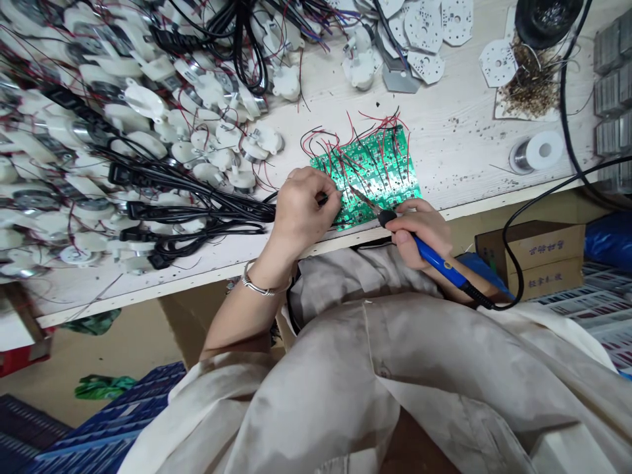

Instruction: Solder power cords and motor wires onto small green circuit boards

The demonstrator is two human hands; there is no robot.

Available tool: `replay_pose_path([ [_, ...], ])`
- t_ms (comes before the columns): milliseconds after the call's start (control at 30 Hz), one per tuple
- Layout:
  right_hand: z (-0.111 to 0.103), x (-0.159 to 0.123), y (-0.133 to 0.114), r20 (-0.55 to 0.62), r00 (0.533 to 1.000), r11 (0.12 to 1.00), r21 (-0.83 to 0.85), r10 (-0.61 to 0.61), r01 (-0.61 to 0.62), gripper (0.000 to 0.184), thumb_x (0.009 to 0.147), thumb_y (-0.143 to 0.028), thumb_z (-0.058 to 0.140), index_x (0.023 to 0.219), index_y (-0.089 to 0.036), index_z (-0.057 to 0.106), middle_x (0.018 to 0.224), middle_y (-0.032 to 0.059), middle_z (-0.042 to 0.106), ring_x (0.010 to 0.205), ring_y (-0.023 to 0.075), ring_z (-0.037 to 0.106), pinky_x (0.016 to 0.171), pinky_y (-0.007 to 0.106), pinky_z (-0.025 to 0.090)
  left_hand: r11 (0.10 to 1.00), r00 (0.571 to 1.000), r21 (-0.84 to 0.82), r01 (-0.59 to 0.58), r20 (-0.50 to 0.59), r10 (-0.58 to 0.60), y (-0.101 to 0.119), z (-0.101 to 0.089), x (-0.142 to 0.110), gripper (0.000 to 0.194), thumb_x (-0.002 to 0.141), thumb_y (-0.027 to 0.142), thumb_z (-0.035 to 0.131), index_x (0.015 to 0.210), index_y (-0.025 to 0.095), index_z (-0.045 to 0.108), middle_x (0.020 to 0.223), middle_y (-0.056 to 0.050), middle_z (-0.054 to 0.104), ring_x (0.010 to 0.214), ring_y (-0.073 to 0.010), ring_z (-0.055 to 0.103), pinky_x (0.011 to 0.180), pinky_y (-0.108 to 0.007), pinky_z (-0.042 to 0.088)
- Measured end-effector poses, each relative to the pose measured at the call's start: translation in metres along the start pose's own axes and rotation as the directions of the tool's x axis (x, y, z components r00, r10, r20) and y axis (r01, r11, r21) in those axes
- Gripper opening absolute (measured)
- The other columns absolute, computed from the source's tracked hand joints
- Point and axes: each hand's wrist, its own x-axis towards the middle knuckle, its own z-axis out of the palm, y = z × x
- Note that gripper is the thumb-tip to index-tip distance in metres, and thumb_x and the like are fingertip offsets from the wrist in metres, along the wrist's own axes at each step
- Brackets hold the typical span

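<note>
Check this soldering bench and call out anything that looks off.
Brown, crumbly debris lies heaped across a white paper sheet beside a round black container, at the far right of the white wooden bench. It looks like a spill, not a placed part.
</note>
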Motion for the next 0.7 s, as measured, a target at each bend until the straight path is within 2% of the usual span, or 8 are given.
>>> replay_pose_path([
  [233,-0.0052,0.0007,0.0003,-0.008,0.999,0.999,-0.020,0.035,-0.036,0.016,0.096,-0.023,0.052,0.103,-0.027,0.066,0.065,-0.0044,0.067,0.051,0.0124,0.060,0.067,0.034,0.061,1.000,1.000,0.011,-0.008,-0.002,0.008,-0.0013,-0.0003,-0.0004,0.016,0.086,0.019,0.061,0.071,0.021,0.056,0.087,-0.003,0.069,0.089,-0.0191,0.065,0.087,-0.037,0.053],
  [400,-0.0043,-0.0037,-0.0002,-0.009,0.998,0.998,-0.025,0.060,-0.060,0.014,0.096,-0.024,0.053,0.101,-0.026,0.066,0.065,-0.0036,0.067,0.056,0.0138,0.062,0.067,0.034,0.061,1.000,1.000,-0.002,-0.004,0.009,0.004,-0.0010,-0.0015,-0.0001,0.015,0.086,0.019,0.062,0.072,0.020,0.057,0.088,-0.003,0.069,0.090,-0.0193,0.064,0.089,-0.038,0.053],
  [700,-0.0074,-0.0031,0.0004,0.048,0.998,0.999,0.012,0.045,-0.046,0.018,0.096,-0.022,0.053,0.107,-0.026,0.066,0.068,-0.0029,0.068,0.060,0.0145,0.062,0.070,0.034,0.060,1.000,1.000,0.009,0.004,0.013,-0.004,0.0011,-0.0022,0.0005,0.015,0.085,0.020,0.061,0.071,0.020,0.058,0.088,-0.003,0.069,0.088,-0.0188,0.065,0.088,-0.037,0.054],
])
